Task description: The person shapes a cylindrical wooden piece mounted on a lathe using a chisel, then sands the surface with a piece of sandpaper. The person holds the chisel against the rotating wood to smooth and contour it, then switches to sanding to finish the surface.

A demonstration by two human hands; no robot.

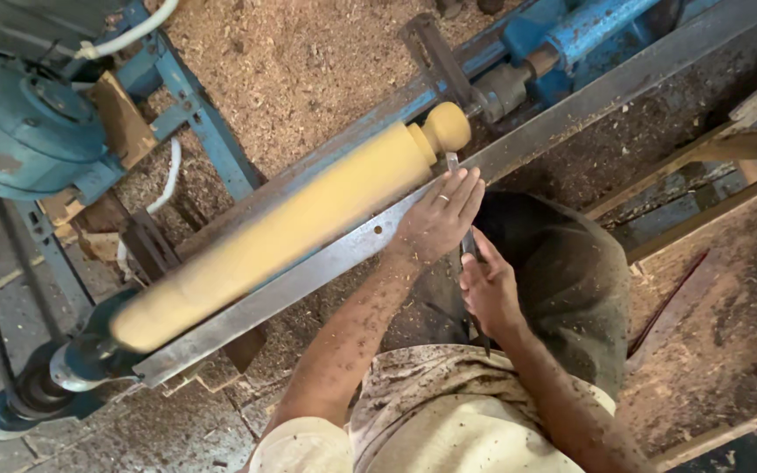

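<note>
Currently, left hand (438, 219) lies flat, fingers closed over the chisel (454, 164) on the tool rest (308, 271); right hand (486, 289) grips its handle. Blade tip meets the wooden workpiece (291, 228) neck.

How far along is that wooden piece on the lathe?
Mostly shaped, it seems. The workpiece already looks like a smooth cylinder with a rounded knob at one end. In hand: the left hand steadies a chisel on the rest near the knob's neck, while the right hand grips its handle. Left: the piece is still mounted between the lathe's ends, blurred as if spinning.
</note>
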